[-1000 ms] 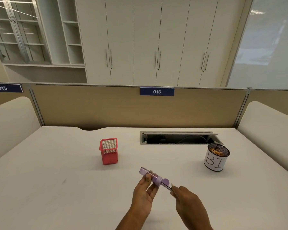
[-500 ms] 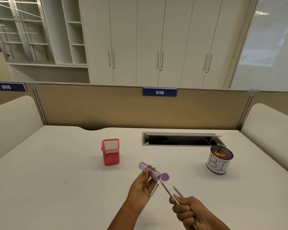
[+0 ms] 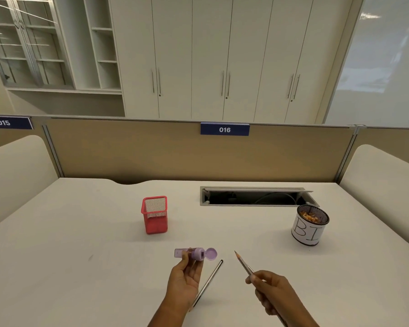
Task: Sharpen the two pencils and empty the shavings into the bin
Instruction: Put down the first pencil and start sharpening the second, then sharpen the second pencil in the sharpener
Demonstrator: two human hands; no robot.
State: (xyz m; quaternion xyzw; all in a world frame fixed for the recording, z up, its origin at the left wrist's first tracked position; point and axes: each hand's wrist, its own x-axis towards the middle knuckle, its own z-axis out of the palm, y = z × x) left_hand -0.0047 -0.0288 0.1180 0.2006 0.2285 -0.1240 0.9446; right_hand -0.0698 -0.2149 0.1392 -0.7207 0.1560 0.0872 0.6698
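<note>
My left hand (image 3: pixel 185 277) holds a purple tube-shaped sharpener (image 3: pixel 192 253) level above the desk, its round lid flipped open to the right. My right hand (image 3: pixel 273 290) grips a grey pencil (image 3: pixel 243 264) whose sharp tip points up and to the left, clear of the sharpener. A second grey pencil (image 3: pixel 209 280) lies on the white desk (image 3: pixel 80 256) just right of my left hand, partly hidden by it. The bin (image 3: pixel 308 228), a mesh cup wrapped in white paper with letters on it, stands at the right and has orange shavings inside.
A red mesh pencil holder (image 3: pixel 154 214) stands left of centre on the desk. An open cable hatch (image 3: pixel 253 197) is cut into the desk near the beige partition (image 3: pixel 151 149). White cupboards fill the background.
My right hand has drawn the pencil out of the sharpener and moved it right and toward me. My left hand has levelled the sharpener. The second pencil on the desk has come into view.
</note>
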